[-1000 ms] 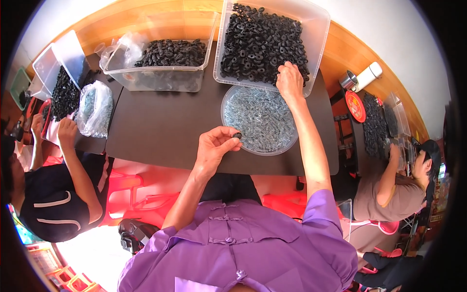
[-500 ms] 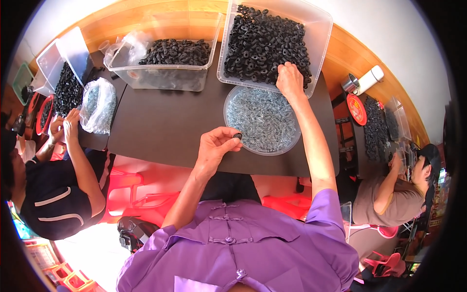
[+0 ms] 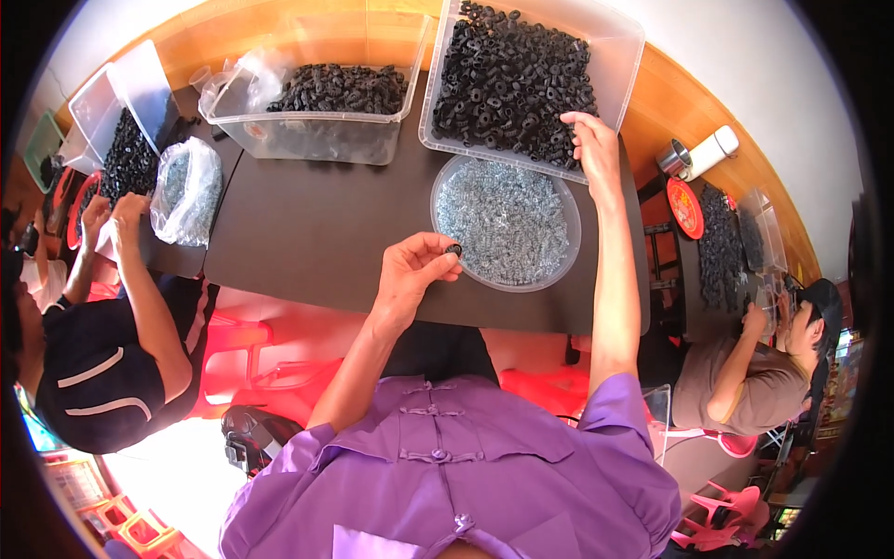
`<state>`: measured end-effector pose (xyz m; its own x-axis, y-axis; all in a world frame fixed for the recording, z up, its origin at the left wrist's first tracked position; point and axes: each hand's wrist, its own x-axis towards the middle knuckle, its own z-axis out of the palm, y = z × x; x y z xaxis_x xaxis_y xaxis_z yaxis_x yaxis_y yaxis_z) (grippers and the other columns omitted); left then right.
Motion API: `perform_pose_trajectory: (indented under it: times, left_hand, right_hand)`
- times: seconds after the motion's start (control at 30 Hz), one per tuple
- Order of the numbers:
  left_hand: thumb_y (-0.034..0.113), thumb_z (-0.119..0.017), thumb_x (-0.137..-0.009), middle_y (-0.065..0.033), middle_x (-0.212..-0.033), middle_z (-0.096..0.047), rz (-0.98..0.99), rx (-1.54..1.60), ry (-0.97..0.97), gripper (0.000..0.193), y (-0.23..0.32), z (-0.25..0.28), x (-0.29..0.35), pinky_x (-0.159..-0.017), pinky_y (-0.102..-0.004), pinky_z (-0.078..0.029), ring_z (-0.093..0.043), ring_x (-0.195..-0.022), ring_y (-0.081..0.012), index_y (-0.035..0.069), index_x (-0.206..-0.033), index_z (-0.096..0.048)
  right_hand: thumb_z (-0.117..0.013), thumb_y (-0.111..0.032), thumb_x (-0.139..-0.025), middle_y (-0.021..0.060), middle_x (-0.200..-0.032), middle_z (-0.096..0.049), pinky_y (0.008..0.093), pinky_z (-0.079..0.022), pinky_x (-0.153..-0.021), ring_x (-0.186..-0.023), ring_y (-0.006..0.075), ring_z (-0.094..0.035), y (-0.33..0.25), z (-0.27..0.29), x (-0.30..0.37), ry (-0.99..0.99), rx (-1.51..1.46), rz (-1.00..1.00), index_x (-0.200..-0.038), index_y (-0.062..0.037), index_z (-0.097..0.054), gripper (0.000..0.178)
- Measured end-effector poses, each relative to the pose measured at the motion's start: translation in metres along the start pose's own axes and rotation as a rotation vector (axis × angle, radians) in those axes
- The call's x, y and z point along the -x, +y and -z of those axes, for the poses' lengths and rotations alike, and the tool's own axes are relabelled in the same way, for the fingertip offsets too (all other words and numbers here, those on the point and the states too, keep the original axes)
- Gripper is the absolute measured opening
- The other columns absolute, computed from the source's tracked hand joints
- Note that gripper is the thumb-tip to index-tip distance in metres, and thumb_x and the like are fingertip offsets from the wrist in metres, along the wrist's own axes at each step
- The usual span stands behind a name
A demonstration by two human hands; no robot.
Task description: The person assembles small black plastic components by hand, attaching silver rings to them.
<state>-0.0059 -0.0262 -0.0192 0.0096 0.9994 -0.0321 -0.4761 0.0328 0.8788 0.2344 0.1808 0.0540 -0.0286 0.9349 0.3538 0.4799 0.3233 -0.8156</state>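
Pinched between the thumb and fingers of my left hand (image 3: 410, 272) is a small round black part (image 3: 453, 250) that looks like a ring. It is held just left of a round clear tub (image 3: 575, 216) filled with small silvery pieces (image 3: 503, 219) that look like springs. My right hand (image 3: 596, 154) hovers at the near right corner of a large clear bin (image 3: 626, 65), its fingers apart and apparently empty. Inside that bin lies a heap of black ring-like parts (image 3: 512, 84). The palm side of my right hand is hidden.
Left of the bin on the dark table (image 3: 307, 214) stands another clear bin (image 3: 317, 140), with black parts and a plastic bag. A bag of silvery pieces (image 3: 186, 196) lies further left, beside a co-worker's hands (image 3: 112, 219). Another co-worker (image 3: 759, 363) sits at the right.
My right hand has moved to the right, from the black parts toward the bin's right edge, and its fingers have spread. My left hand still holds the black part, almost in place.
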Motion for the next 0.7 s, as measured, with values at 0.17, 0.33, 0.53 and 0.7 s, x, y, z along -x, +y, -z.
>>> perform_pose_trajectory:
  times: [0.17,0.33,0.53,0.7]
  left_hand:
    - [0.004,-0.062,-0.088,-0.0055,-0.089,-0.065,0.014,0.030,-0.035,0.012,-0.003,-0.005,-0.004,-0.070,-0.0251,-0.053,-0.064,-0.077,-0.0120,0.000,-0.099,-0.061]
    - [0.005,-0.061,-0.090,-0.0059,-0.091,-0.065,0.033,0.025,-0.102,0.012,-0.004,-0.011,-0.006,-0.070,-0.0245,-0.053,-0.063,-0.078,-0.0113,0.000,-0.101,-0.059]
    - [0.005,-0.060,-0.091,-0.0053,-0.092,-0.065,-0.011,-0.015,-0.143,0.013,-0.006,-0.014,-0.004,-0.071,-0.0239,-0.052,-0.063,-0.080,-0.0105,0.001,-0.102,-0.059]
    - [0.003,-0.060,-0.090,-0.0040,-0.091,-0.064,0.005,-0.057,-0.167,0.015,-0.008,-0.015,-0.003,-0.072,-0.0239,-0.052,-0.062,-0.081,-0.0099,0.001,-0.104,-0.058]
  right_hand:
    - [-0.059,-0.009,-0.088,0.0033,-0.079,-0.059,0.0240,-0.050,-0.061,-0.067,0.0090,-0.056,-0.028,-0.001,0.076,-0.187,-0.503,-0.179,-0.103,0.0009,-0.064,0.019]
    - [-0.061,0.000,-0.086,0.0083,-0.086,-0.065,0.0282,-0.056,-0.070,-0.075,0.0145,-0.065,-0.045,-0.020,0.138,-0.360,-0.642,-0.267,-0.097,0.0009,-0.062,0.012]
    - [-0.062,0.002,-0.085,0.0095,-0.089,-0.066,0.0277,-0.055,-0.073,-0.081,0.0162,-0.066,-0.051,-0.031,0.160,-0.469,-0.683,-0.267,-0.094,0.0001,-0.060,0.010]
    - [-0.062,0.004,-0.083,0.0052,-0.089,-0.061,0.0252,-0.054,-0.073,-0.082,0.0111,-0.060,-0.052,-0.028,0.164,-0.444,-0.572,-0.197,-0.093,-0.0012,-0.058,0.011]
